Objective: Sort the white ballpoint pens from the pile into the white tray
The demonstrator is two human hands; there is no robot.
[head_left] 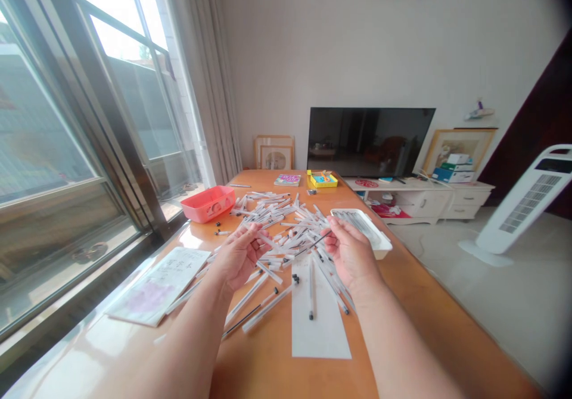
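Note:
A heap of several white pen barrels point(286, 220) and thin ink refills lies spread over the orange wooden table point(424, 327). My left hand point(239, 256) hovers above the heap with fingers curled around a white pen barrel point(264, 239). My right hand point(351, 250) pinches the end of a thin dark refill point(313, 244) that points toward my left hand. A white sheet of paper point(319, 321) lies under both hands, with loose pens across it.
A pink tray point(209, 202) stands at the far left, a white tray point(364, 229) with pens beside my right hand. A booklet point(158, 286) lies at the left edge. Small boxes point(322, 178) sit at the far end. A television, cabinet and white fan stand beyond.

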